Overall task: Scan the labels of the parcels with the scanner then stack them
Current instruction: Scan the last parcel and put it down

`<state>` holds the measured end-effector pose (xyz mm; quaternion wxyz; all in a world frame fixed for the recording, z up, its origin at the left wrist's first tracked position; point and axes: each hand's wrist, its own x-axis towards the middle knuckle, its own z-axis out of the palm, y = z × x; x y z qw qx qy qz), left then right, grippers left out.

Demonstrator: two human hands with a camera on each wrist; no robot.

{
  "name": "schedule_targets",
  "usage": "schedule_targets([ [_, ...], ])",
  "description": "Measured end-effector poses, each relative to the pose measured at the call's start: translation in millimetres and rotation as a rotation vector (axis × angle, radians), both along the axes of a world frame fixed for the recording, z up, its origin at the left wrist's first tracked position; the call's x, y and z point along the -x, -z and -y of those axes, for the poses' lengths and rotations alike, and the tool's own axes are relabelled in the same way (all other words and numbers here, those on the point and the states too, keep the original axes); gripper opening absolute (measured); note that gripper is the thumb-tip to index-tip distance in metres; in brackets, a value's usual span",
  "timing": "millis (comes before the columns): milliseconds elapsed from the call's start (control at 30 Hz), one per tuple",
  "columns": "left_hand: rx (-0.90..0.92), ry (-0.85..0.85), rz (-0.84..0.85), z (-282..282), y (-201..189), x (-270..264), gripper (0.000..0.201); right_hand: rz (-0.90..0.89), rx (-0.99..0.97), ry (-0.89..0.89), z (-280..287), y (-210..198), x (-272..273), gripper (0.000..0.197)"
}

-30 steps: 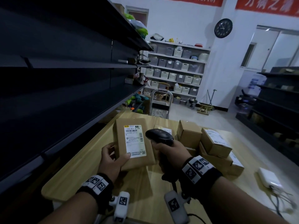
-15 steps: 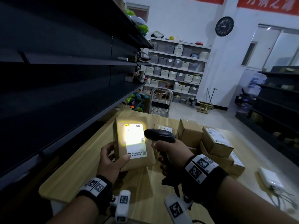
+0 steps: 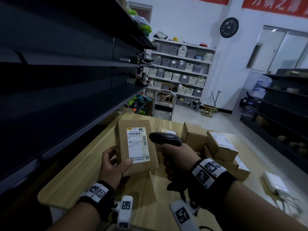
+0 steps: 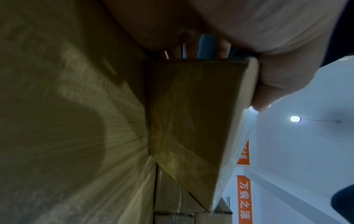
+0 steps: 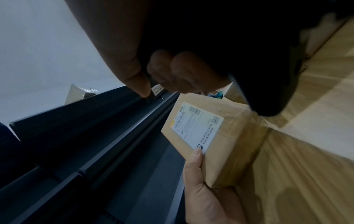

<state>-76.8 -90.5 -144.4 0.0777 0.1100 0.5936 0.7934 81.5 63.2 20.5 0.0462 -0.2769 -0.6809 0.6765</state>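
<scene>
My left hand point(image 3: 113, 165) grips a flat brown parcel point(image 3: 136, 147) by its lower left corner, thumb on the white label point(image 3: 138, 145), which faces up toward me. The parcel is tilted above the wooden table point(image 3: 80, 177). My right hand point(image 3: 176, 159) is wrapped round the handle of a black scanner point(image 3: 164, 138), whose head points at the label from the right, close to the parcel's edge. The right wrist view shows the same parcel point(image 5: 226, 145) with its label point(image 5: 197, 125) and my left thumb point(image 5: 197, 157). In the left wrist view the parcel's underside point(image 4: 191, 121) fills the middle.
Several brown boxes point(image 3: 220, 145) sit in a pile on the table to the right. A white adapter with cables point(image 3: 275, 182) lies at the far right edge. Dark metal shelving point(image 3: 58, 80) runs along the left. A hand cart point(image 3: 164, 105) stands beyond the table.
Half a second ago the label was lit bright by the scanner's light; now the light is off. Hands, parcel and scanner have barely moved.
</scene>
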Motion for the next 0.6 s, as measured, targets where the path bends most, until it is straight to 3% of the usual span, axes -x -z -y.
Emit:
schedule_targets([
  [233,0.005,0.002,0.029,-0.2,-7.0,-4.2,0.071,-0.194,0.211,0.112,-21.9,20.9,-2.7,0.026],
  [367,0.028,-0.002,0.089,0.8,-13.6,2.4,0.068,-0.221,0.222,0.2,-37.7,39.9,-6.2,0.035],
  [533,-0.05,0.028,0.211,-2.8,-50.6,21.0,0.059,-0.261,0.314,0.233,-52.7,52.1,-12.0,0.056],
  [600,-0.079,0.062,0.223,-14.3,-70.4,29.4,0.075,-0.302,0.364,0.201,-56.1,47.7,-12.4,0.045],
])
